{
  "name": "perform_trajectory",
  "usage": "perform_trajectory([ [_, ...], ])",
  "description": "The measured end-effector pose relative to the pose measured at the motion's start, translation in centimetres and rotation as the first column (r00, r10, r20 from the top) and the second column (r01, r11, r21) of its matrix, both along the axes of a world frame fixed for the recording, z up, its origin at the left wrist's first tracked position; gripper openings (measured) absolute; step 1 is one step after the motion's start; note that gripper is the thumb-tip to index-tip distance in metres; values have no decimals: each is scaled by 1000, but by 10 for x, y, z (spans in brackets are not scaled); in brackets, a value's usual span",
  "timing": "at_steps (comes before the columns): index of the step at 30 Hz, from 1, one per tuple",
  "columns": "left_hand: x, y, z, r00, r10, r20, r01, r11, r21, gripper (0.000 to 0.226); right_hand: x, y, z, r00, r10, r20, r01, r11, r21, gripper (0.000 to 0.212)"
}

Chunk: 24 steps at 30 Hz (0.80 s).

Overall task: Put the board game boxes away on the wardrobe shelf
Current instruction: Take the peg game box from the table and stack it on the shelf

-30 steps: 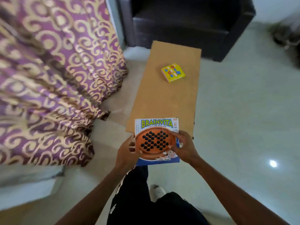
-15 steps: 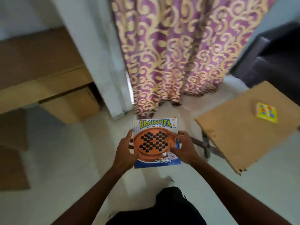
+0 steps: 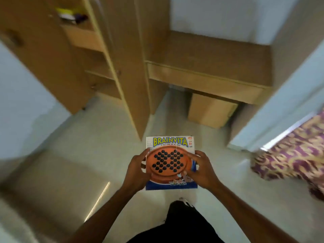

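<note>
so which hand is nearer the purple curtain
Right. The right hand grips the Brainvita box on its right edge, the side facing the purple curtain; the left hand grips the far, left edge.

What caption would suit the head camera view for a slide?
Both hands, left hand and right hand, hold the Brainvita box in front of the open wardrobe.

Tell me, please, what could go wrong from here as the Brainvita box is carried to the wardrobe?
The Brainvita box is pinched only at its side edges by the left hand and right hand, so it could slip. The open wardrobe door stands edge-on ahead, so the box might clip it. The upper shelf already holds items, which could get knocked.
</note>
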<state>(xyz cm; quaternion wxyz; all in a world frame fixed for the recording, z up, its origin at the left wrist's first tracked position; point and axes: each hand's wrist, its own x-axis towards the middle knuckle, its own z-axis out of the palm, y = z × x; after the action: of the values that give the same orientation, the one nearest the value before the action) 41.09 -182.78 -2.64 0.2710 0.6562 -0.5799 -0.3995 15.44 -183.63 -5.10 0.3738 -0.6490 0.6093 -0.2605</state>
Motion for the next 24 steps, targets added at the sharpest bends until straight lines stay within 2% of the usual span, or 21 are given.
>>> perform_trajectory([
  [6,155,-24,-7,936,352,-31,-352,936,0,77,174,-111,-7,952,306,-23,-306,952,-23,70],
  [10,236,-52,-10,879,478,-5,-478,879,10,80,270,-168,-9,920,392,-26,-393,918,-53,69],
  [17,379,-107,4,767,642,-9,-642,767,-20,82,439,-264,16,824,564,-56,-567,821,-73,73],
  [21,453,-152,8,709,703,-43,-704,710,-9,82,529,-314,29,800,596,-77,-601,794,-96,69],
  [24,504,-192,10,707,704,-74,-706,708,-5,80,582,-353,30,803,588,-91,-595,796,-107,69],
])
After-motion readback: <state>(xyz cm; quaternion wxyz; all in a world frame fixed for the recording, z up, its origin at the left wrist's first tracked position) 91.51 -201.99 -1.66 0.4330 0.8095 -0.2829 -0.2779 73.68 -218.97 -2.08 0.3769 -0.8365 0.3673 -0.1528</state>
